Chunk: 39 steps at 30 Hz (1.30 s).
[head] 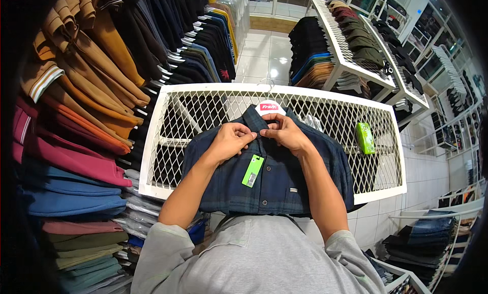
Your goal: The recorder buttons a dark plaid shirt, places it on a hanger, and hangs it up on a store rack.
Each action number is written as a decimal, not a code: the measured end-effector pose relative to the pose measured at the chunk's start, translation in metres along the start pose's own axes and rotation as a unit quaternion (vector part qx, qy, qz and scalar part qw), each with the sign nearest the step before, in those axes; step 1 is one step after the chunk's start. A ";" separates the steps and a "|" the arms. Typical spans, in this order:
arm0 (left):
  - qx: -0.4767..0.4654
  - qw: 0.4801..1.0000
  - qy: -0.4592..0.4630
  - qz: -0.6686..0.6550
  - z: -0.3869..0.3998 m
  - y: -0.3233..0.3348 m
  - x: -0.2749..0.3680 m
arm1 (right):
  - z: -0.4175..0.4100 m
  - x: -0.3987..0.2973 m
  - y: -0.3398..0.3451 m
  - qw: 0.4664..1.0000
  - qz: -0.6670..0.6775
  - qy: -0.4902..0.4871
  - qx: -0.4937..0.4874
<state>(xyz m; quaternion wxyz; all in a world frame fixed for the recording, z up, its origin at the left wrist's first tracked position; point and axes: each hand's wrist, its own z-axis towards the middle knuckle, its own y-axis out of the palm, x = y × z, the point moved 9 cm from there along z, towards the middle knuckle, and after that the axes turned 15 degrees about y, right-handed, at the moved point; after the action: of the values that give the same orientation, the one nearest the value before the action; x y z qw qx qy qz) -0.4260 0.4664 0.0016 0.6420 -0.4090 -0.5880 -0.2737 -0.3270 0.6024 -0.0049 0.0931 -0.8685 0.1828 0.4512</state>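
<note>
A dark blue-green plaid button-up shirt lies front side up on the white wire-mesh rack top. Inside its collar is a white hanger with a red label, its metal hook pointing away from me. My left hand pinches the front placket just below the collar. Close beside it, my right hand grips the other side of the collar opening between thumb and fingers. The top button is hidden by the fingertips. A bright green tag with a barcode hangs on the chest, beside the placket buttons.
On the mesh to the right rests a green packet. Hanging sweatshirts and other garments line the left side. Beyond, caps sit on another white rack. Folded jeans are at lower right. Tiled floor shows between racks.
</note>
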 end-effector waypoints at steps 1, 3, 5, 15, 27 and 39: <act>-0.001 1.000 0.000 0.000 0.000 0.000 -0.001 | 0.001 0.001 -0.001 1.000 -0.007 -0.004 0.010; -0.013 1.000 -0.007 -0.015 0.001 0.002 -0.004 | 0.001 0.001 -0.001 1.000 -0.013 -0.008 0.020; -0.009 1.000 -0.005 -0.023 0.000 0.000 -0.009 | -0.001 -0.001 0.000 0.999 -0.013 -0.004 0.030; -0.017 0.983 -0.083 -0.162 -0.004 0.012 -0.019 | -0.006 0.000 0.003 0.999 0.018 -0.013 0.046; -0.020 0.994 -0.008 -0.109 -0.001 0.013 -0.020 | -0.007 0.001 0.000 0.995 -0.050 -0.016 0.081; 0.016 0.999 0.024 -0.016 -0.001 -0.001 0.002 | -0.002 0.007 0.001 0.995 0.051 -0.033 0.081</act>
<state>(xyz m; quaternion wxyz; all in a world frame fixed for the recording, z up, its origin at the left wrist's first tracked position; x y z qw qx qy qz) -0.4256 0.4651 0.0033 0.6580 -0.3823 -0.5830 -0.2846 -0.3225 0.5998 -0.0096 0.1460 -0.8323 0.2600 0.4673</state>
